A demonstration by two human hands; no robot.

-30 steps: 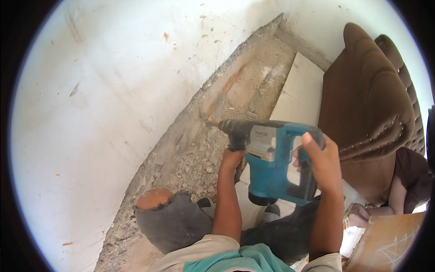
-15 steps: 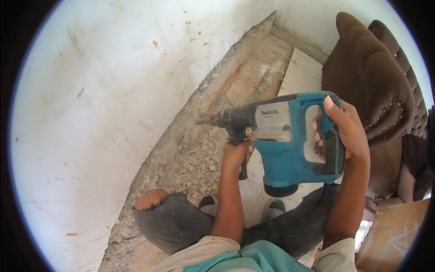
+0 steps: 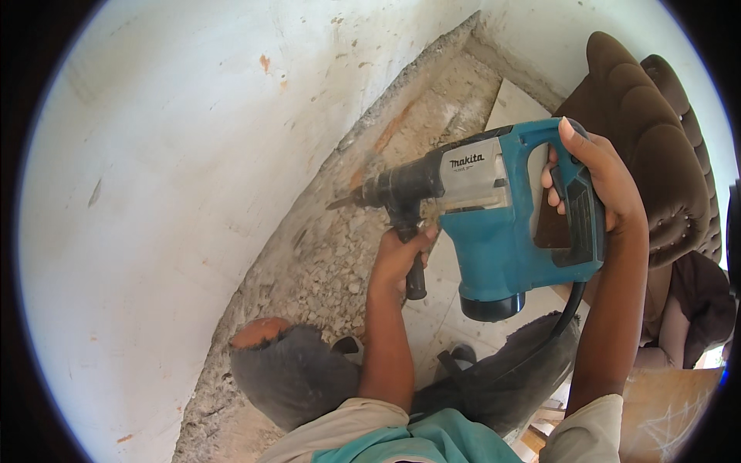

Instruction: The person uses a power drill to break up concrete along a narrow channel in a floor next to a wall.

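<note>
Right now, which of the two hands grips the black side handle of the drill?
The left hand: it grips the black side handle, while the right hand holds the blue rear grip of the hammer drill.

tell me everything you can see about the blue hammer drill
The hammer drill has a teal plastic body, grey top panel, black nose and pointed bit aimed left at the wall's base. It is held in the air above broken rubble. The right hand wraps its rear handle; the left hand grips the black side handle. A black cord hangs below.

A brown tufted armchair stands beside the white wall (paint chipped) and rubble.
</note>
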